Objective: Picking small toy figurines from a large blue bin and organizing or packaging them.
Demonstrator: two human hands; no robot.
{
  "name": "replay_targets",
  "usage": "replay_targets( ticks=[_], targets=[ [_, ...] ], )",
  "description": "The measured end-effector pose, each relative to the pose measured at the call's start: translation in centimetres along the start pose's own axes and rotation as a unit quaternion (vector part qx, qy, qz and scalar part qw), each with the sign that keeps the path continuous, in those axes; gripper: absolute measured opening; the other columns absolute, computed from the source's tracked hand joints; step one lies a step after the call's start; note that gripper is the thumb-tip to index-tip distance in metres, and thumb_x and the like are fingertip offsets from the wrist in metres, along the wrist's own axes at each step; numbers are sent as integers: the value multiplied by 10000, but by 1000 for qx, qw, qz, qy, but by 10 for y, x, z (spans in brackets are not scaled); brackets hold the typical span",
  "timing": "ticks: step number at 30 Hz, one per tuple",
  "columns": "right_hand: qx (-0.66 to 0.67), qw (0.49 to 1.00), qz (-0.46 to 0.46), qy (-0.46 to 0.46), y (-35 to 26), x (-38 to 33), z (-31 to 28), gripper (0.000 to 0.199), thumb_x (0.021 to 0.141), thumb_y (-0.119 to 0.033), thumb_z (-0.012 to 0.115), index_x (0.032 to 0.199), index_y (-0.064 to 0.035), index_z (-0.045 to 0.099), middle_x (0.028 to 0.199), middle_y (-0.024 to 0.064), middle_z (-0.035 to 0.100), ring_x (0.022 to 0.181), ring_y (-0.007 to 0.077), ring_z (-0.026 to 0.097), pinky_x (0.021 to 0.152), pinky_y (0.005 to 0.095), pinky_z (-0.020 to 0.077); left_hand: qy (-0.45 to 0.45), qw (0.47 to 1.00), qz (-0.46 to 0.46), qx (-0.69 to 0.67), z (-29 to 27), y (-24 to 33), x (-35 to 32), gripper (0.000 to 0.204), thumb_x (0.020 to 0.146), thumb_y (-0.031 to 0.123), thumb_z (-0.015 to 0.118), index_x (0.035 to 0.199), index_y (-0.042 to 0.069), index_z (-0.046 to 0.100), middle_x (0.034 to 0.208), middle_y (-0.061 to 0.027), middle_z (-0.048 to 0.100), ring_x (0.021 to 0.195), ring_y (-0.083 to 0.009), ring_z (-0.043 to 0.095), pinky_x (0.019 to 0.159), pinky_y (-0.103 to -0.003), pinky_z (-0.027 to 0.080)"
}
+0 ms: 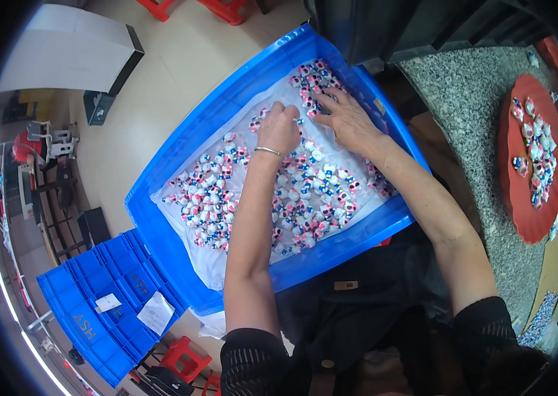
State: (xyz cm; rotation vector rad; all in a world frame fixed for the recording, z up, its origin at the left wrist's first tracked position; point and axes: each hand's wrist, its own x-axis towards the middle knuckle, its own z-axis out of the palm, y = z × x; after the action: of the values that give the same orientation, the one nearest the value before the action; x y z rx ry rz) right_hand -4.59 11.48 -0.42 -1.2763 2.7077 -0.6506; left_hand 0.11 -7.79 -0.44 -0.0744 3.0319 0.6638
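Note:
Many small white, pink and blue figurines [209, 191] lie in a layer on a white plastic liner [203, 261] inside a big blue crate [186, 129]. My left hand [279, 130], with a bangle at its wrist, is closed over the upper middle of the layer, fingers curled down. What it pinches, if anything, is hidden behind the fingers. To its right, my right hand [350, 123] has its fingers apart, the tips at the cluster of figurines [315, 76] by the crate's far end. Both forearms cover part of the layer.
On the right, a speckled stone counter [454, 125] carries a red scalloped tray [522, 214] with more figurines. Stacked blue crates [104, 290] with papers stand at lower left, near a red stool [183, 356]. A black ridged object [437, 30] borders the crate's far right.

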Motion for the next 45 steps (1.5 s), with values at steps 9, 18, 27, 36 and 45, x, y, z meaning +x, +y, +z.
replay_targets(
  ticks=[9,18,27,36,45],
  targets=[
    [-40,999,1,-27,1,-3,-4,277,740,-59,620,983,-115,739,1363,90,503,1326,304,362,1123,437,286,-64,996,41,54,0,1,11,182,791,59,620,969,63,580,936,-185,598,928,-382,600,802,-456,486],
    [-46,999,1,-11,2,-9,2,243,775,-96,579,964,-89,732,1336,99,518,1310,300,381,1106,438,299,-78,896,-114,-422,21,-6,-7,202,912,111,597,1103,64,644,953,-12,642,774,-101,607,703,-273,516],
    [-20,999,-4,27,6,-17,0,247,862,-154,542,999,-58,723,1277,96,547,1271,287,415,1062,435,339,5,978,-76,-195,34,25,3,225,810,88,705,1020,18,667,913,-118,631,758,-218,664,692,-316,541],
    [-19,1000,19,-2,3,-16,2,358,732,-51,636,1075,-126,705,1338,81,518,1290,286,403,1088,413,338,73,978,7,-197,42,18,-2,144,770,70,705,899,38,650,923,-187,588,772,-355,621,696,-444,501],
    [-22,1000,15,-3,4,-18,2,363,713,-61,651,1068,-115,704,1342,109,515,1300,300,395,1087,418,341,89,987,-14,-134,43,2,7,280,770,17,707,1044,12,648,1024,-149,583,785,-241,661,689,-326,548]
  ],
)
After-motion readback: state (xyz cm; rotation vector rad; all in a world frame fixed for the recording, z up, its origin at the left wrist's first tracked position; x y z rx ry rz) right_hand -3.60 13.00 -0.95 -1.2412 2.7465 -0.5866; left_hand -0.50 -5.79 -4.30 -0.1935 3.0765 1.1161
